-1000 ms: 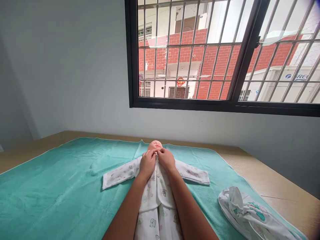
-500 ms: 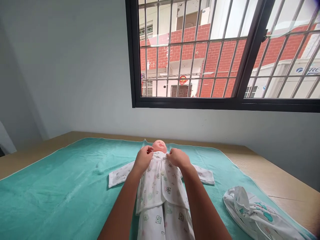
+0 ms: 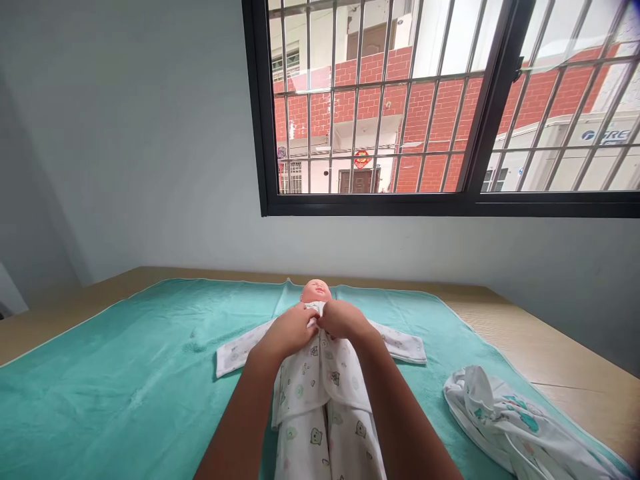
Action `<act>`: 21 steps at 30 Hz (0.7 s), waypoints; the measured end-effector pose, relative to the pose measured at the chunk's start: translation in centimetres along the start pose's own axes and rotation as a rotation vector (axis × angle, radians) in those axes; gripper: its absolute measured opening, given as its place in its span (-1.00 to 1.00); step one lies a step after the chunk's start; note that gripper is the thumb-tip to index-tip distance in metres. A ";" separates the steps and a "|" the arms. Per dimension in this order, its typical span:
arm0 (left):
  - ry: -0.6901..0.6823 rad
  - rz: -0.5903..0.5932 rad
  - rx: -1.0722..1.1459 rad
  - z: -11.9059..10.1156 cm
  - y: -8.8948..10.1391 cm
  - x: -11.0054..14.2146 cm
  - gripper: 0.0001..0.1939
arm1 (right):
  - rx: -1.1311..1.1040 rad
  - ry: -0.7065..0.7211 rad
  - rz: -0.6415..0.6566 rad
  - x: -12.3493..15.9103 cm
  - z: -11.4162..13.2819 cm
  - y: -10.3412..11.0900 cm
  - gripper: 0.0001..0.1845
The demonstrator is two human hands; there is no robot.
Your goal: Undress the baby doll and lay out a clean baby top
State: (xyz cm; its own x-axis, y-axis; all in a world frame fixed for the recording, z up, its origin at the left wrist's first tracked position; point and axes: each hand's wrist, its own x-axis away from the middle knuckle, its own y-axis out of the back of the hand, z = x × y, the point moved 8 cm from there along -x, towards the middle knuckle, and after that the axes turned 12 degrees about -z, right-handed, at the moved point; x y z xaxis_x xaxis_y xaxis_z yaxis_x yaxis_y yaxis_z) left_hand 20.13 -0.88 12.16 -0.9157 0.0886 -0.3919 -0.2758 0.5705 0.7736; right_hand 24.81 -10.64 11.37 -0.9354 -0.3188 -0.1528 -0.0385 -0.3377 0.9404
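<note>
A baby doll (image 3: 316, 290) lies on its back at the far side of a turquoise blanket (image 3: 150, 373), only its head showing above the clothes. It wears a white printed baby jacket (image 3: 300, 383) with both sleeves spread out sideways. White printed trousers (image 3: 303, 440) lie below the jacket's hem. At the upper chest, my left hand (image 3: 295, 327) pinches the jacket's front edge near the collar. My right hand (image 3: 344, 319) grips the opposite front edge, its fingertips close to those of the left. The fingers partly hide the collar and whatever fastening is there.
A crumpled white cloth (image 3: 520, 420) with green prints lies on the blanket at the right. The wooden tabletop (image 3: 575, 360) shows around the blanket's edge. Behind it rises a grey wall (image 3: 175, 167) with a black-framed, barred window (image 3: 370, 205).
Both hands have come down from beside the doll's neck and moved inward. They now meet at the middle of the jacket's upper front. The view has shifted slightly.
</note>
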 end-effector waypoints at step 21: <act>0.274 -0.108 0.442 2.8 -2.7 -0.8 -0.80 | -0.690 0.028 0.093 -2.4 -3.4 -3.5 -0.70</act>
State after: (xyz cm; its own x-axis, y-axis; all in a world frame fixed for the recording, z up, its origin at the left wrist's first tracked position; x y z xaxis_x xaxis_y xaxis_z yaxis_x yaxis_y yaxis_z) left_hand 22.39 -0.20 9.02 -0.9482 -0.1724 -0.2670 -0.2771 0.8597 0.4292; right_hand 28.35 -11.68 7.43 -0.9141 -0.3935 -0.0976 0.2822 -0.7903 0.5439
